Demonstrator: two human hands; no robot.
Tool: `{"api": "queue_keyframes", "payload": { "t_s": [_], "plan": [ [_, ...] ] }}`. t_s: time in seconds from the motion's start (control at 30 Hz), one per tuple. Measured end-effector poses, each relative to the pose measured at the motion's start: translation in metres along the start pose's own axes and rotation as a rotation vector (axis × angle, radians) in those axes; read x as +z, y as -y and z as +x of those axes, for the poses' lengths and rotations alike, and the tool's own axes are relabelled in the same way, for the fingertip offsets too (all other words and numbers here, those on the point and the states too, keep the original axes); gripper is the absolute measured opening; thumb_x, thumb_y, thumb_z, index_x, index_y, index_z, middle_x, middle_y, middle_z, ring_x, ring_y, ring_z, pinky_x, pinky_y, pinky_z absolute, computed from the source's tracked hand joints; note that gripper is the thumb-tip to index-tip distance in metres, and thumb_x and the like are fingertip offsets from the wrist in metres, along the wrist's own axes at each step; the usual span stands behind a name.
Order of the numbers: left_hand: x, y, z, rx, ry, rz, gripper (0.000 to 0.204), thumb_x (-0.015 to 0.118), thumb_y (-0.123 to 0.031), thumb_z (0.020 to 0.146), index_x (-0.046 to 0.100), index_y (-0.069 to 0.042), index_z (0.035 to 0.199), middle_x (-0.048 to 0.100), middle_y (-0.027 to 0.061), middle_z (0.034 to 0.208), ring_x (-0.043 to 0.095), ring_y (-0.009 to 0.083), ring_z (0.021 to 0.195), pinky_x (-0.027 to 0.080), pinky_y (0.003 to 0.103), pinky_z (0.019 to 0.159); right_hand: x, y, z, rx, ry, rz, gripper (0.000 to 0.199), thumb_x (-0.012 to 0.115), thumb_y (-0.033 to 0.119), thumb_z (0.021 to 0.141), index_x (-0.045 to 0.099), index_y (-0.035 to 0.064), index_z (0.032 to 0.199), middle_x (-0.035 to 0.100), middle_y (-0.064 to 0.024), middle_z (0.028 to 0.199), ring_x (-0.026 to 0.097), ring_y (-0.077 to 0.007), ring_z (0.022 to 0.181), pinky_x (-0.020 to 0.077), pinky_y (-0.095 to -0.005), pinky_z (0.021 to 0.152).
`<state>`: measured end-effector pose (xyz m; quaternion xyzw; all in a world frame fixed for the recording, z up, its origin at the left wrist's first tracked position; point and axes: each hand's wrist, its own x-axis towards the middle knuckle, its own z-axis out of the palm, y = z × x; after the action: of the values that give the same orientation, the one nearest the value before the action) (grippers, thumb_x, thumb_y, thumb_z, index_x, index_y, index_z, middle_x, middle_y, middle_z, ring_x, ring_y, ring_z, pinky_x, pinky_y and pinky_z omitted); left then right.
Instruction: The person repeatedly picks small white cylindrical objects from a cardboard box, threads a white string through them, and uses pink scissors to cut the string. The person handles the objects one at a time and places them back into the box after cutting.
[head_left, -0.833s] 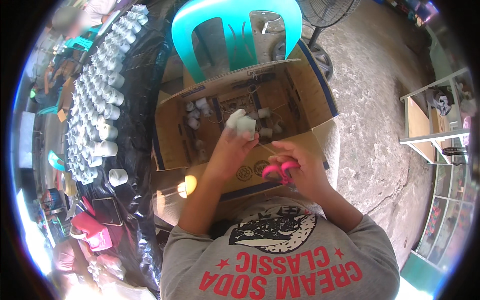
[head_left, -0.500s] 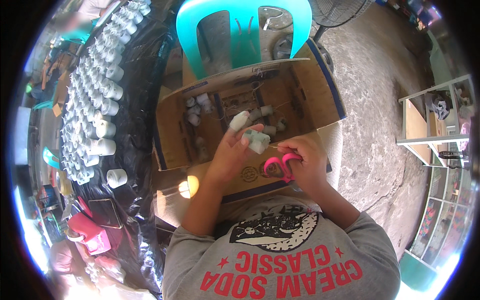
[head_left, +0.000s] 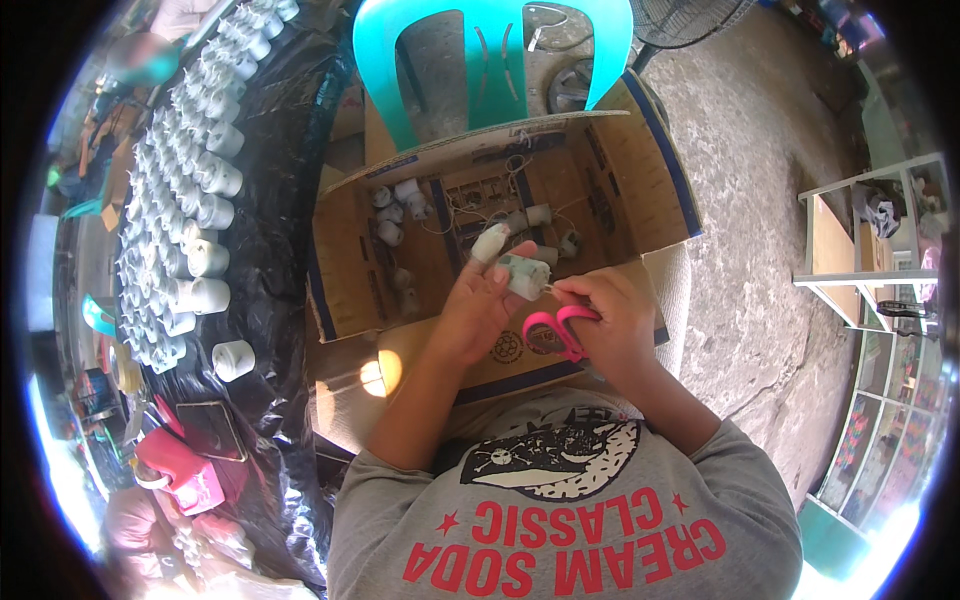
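Observation:
My left hand (head_left: 478, 305) is closed around a pale greenish-white candle (head_left: 524, 277), held on its side above a cardboard box (head_left: 640, 190). A white wrapping (head_left: 490, 243) covers one of that hand's fingertips. My right hand (head_left: 606, 318) pinches the short wick at the candle's right end. Pink-handled scissors (head_left: 562, 330) hang from the same hand, their handles below its fingers; the blades are mostly hidden. Inside the box lie several similar candles (head_left: 390, 232) with loose strings (head_left: 462, 205).
Rows of white candles with wicks (head_left: 205, 215) stand on a black plastic-covered table at left, one candle (head_left: 233, 360) apart. A phone (head_left: 212, 430) and a pink container (head_left: 180, 470) lie nearer. Beyond the box are a turquoise chair (head_left: 490, 60) and a fan (head_left: 685, 20); shelves (head_left: 870, 275) stand right.
The candle has shifted slightly right and turned, its wick end now facing my right hand more. My right hand stays at the wick with the scissors. The view has shifted a little.

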<state>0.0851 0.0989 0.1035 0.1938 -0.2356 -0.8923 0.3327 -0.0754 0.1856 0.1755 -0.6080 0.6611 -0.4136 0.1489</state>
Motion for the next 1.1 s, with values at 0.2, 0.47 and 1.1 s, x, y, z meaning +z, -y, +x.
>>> {"api": "queue_keyframes", "payload": {
  "t_s": [0.2,0.47,1.1],
  "plan": [
    [0.004,0.001,-0.001,0.007,-0.055,0.046,0.061,0.059,-0.015,0.094,0.027,-0.010,0.146,0.044,0.0157,0.142,0.052,0.0257,0.123,0.044,0.040,0.104,0.003,-0.003,-0.004,0.025,-0.007,0.012,0.025,0.073,0.001,0.070,0.068,0.0057,0.094,0.064,-0.0077,0.086,0.065,-0.0249,0.076,0.0527,-0.0337,0.065],
    [0.004,0.003,-0.001,0.039,-0.036,0.084,0.070,0.064,-0.007,0.088,0.025,-0.009,0.147,0.043,0.0163,0.143,0.053,0.0259,0.121,0.045,0.039,0.103,0.006,-0.016,-0.007,0.159,0.057,0.103,0.024,0.073,0.001,0.072,0.066,0.0061,0.094,0.067,-0.0078,0.083,0.068,-0.0254,0.075,0.0534,-0.0330,0.065],
    [-0.002,0.008,0.002,0.047,-0.111,0.000,0.063,0.065,-0.004,0.087,0.035,-0.007,0.142,0.051,0.0145,0.133,0.056,0.0227,0.118,0.047,0.035,0.102,0.012,-0.035,-0.023,0.376,0.137,0.233,0.030,0.063,-0.003,0.075,0.069,0.0051,0.103,0.071,-0.0103,0.095,0.069,-0.0245,0.089,0.0537,-0.0325,0.077]
  ]
}}
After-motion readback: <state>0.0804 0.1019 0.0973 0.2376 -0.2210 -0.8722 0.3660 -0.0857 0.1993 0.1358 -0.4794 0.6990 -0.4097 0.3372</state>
